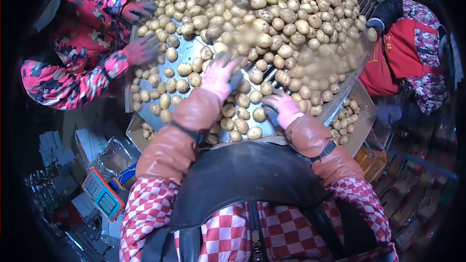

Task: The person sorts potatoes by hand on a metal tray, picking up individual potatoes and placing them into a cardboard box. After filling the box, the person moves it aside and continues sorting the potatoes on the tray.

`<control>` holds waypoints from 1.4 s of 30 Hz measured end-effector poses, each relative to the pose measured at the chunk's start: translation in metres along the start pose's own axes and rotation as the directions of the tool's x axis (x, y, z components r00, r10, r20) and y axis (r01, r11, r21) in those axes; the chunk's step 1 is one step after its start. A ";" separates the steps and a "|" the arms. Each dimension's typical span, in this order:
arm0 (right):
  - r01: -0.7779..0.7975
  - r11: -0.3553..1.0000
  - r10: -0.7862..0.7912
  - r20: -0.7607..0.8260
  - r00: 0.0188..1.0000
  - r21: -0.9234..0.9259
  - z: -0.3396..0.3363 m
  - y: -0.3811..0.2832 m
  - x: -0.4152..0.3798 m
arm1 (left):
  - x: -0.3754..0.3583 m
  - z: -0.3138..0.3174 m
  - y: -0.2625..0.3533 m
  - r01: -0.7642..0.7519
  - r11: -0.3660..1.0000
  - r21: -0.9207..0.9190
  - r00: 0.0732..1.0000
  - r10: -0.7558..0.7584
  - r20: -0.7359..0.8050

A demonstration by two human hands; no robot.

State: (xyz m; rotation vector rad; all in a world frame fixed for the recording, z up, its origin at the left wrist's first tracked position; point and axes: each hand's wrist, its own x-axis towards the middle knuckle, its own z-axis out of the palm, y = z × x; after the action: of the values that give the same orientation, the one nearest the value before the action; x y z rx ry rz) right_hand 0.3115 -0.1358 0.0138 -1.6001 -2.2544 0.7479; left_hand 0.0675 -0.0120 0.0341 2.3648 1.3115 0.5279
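Note:
A big heap of pale yellow potatoes [301,26] covers the sorting table, thinning to single potatoes near me. My left hand [222,73], in a pink glove with dark fingers, reaches over the potatoes at the middle of the table. Its fingers are spread, and I see nothing gripped in them. Lower and to the right, my right hand [284,106] wears a similar glove. Its fingers stretch out leftward among potatoes beside a dark slatted gap. What lies under both palms is hidden.
Bare metal sheet [187,51] shows at the table's left. A person in pink camouflage sleeves [116,70] works there; another in a red apron [395,51] holds a potato at right. Boxes with potatoes [345,121] sit below the table edge. A scale [103,194] lies lower left.

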 end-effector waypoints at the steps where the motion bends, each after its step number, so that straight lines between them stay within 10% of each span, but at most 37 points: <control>1: -0.008 1.000 0.008 -0.006 1.000 0.009 -0.005 -0.001 0.001 | 0.013 0.006 0.000 -0.053 0.992 0.115 0.993 0.040 0.108; 3: -0.127 0.973 0.142 -0.066 0.988 0.193 -0.024 -0.003 0.006 | 0.023 0.022 -0.021 -0.154 0.941 0.303 0.970 0.085 0.229; 6: -0.246 0.899 0.293 -0.081 0.953 0.363 -0.032 0.025 0.035 | 0.020 0.000 -0.051 0.101 0.913 0.395 0.983 -0.154 0.104; 9: -0.180 0.983 0.180 -0.269 0.946 0.026 -0.032 0.032 0.083 | -0.013 0.006 -0.092 0.127 0.972 0.197 0.991 -0.118 -0.058; 12: -0.322 0.917 0.334 0.010 0.943 -0.234 -0.035 0.017 0.118 | -0.046 0.007 -0.074 0.220 0.951 0.218 0.972 -0.194 -0.136; 23: -0.177 0.902 0.259 0.165 0.952 -0.394 -0.031 0.015 0.131 | -0.079 -0.017 -0.067 0.417 0.909 -0.006 0.908 -0.416 0.053; 28: -0.338 0.918 0.374 0.174 0.911 -0.207 -0.045 0.019 0.120 | -0.055 -0.023 -0.073 0.301 0.954 0.003 0.952 -0.301 -0.056; 30: -0.168 0.976 0.167 0.024 0.986 0.136 -0.039 0.048 0.102 | -0.041 -0.033 -0.043 0.233 0.972 0.038 0.964 -0.226 -0.144; 31: -0.434 0.769 0.355 0.251 0.901 0.469 -0.057 0.031 0.095 | -0.037 -0.032 -0.023 0.315 0.949 0.006 0.949 -0.315 -0.022; 34: -0.337 -0.052 0.228 0.340 0.912 0.940 -0.043 0.042 0.049 | -0.023 -0.002 -0.001 0.438 0.886 0.154 0.850 -0.464 0.252; 38: -0.216 -0.350 0.326 0.335 0.884 0.912 -0.058 -0.009 0.031 | 0.004 0.022 -0.003 0.448 0.868 0.214 0.786 -0.497 0.369; 39: -0.210 -0.352 0.329 0.331 0.884 0.912 -0.050 -0.004 0.029 | 0.007 0.014 0.001 0.639 0.769 -0.020 0.702 -0.572 0.425; 41: -0.183 -0.052 0.178 0.189 0.966 0.982 -0.026 0.006 0.026 | 0.018 -0.014 0.026 0.899 0.301 -0.319 0.436 -0.683 0.586; 42: -0.178 -0.059 0.183 0.185 0.965 0.982 -0.022 0.008 0.027 | 0.014 -0.011 0.017 0.899 0.307 -0.311 0.436 -0.681 0.588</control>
State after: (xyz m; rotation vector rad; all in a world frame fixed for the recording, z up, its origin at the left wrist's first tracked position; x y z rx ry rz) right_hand 0.3190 -0.1030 0.0257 -0.9450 -0.6815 1.8532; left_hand 0.0815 -0.0066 0.0542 0.9416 1.6268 0.1122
